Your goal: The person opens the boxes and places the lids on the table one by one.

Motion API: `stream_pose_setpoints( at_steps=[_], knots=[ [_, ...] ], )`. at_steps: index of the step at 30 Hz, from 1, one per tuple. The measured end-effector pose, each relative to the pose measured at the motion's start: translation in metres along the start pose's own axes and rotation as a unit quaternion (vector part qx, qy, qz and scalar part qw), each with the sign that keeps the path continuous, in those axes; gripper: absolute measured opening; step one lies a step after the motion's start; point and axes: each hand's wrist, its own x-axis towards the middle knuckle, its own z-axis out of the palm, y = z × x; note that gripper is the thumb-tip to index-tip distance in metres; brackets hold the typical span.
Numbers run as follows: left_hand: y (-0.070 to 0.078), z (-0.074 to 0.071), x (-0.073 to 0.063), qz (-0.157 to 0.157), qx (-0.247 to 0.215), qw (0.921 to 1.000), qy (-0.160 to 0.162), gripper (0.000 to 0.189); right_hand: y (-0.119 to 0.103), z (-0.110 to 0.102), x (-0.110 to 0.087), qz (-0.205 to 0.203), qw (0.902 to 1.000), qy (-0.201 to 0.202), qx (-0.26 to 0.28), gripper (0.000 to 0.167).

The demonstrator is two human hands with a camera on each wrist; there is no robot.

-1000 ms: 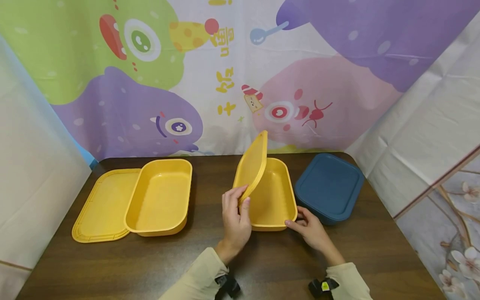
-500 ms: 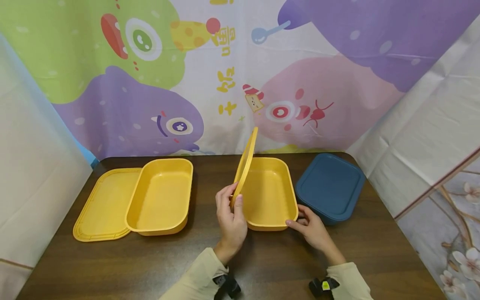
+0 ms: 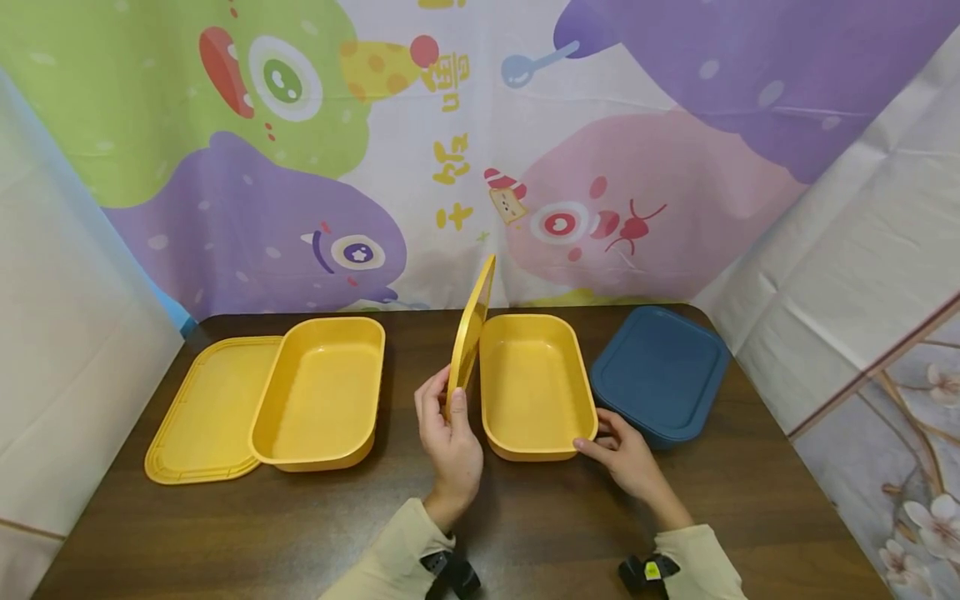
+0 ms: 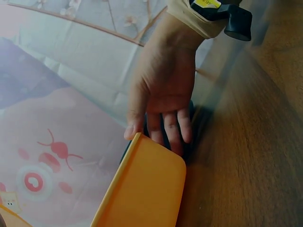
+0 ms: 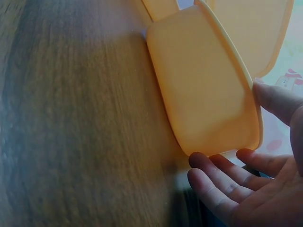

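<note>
My left hand (image 3: 452, 454) grips the near end of a yellow lid (image 3: 471, 333), thumb on one face and fingers behind it. The lid stands nearly on edge, tilted, just left of a yellow food container (image 3: 536, 392). That container sits uncovered on the table with nothing inside. My right hand (image 3: 626, 458) holds its near right corner. In the right wrist view the thumb (image 5: 277, 99) lies on the rim and the fingertips are at the lower outside edge. The left wrist view shows this same hand (image 4: 165, 85) around the corner of the container.
On the left, a second open yellow container (image 3: 318, 400) overlaps another yellow lid (image 3: 210, 417) on the brown table (image 3: 300, 533). A blue container with its lid on (image 3: 660, 375) stands close beyond my right hand. A cartoon-printed cloth (image 3: 465, 275) hangs behind the table's far edge.
My left hand has carried the lid leftward from over the container to beside it, turning it more upright. My right hand has stayed at the container's corner.
</note>
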Motion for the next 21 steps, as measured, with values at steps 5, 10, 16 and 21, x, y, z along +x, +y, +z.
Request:
stream_pose_setpoints(
  at_steps=[5, 10, 16, 21],
  knots=[
    [-0.0016, -0.0015, 0.0009, -0.001, -0.001, 0.9997, 0.024, 0.027, 0.0012, 0.0006, 0.0003, 0.001, 1.0, 0.001, 0.006, 0.066],
    [-0.0033, -0.0031, 0.0007, -0.003, -0.013, 0.9991, 0.04, 0.028, 0.0013, 0.0011, 0.0004, 0.002, 0.9999, 0.004, 0.009, 0.065],
    [-0.0035, -0.0048, -0.0008, -0.015, -0.036, 0.9981, 0.047, 0.029, 0.0006, 0.0018, -0.0001, 0.002, 0.9999, 0.008, 0.012, 0.065],
    [-0.0062, -0.0065, -0.0017, -0.024, -0.049, 0.9972, 0.052, 0.03, -0.0002, 0.0022, -0.0015, 0.005, 0.9999, 0.01, 0.012, 0.065]
  ],
)
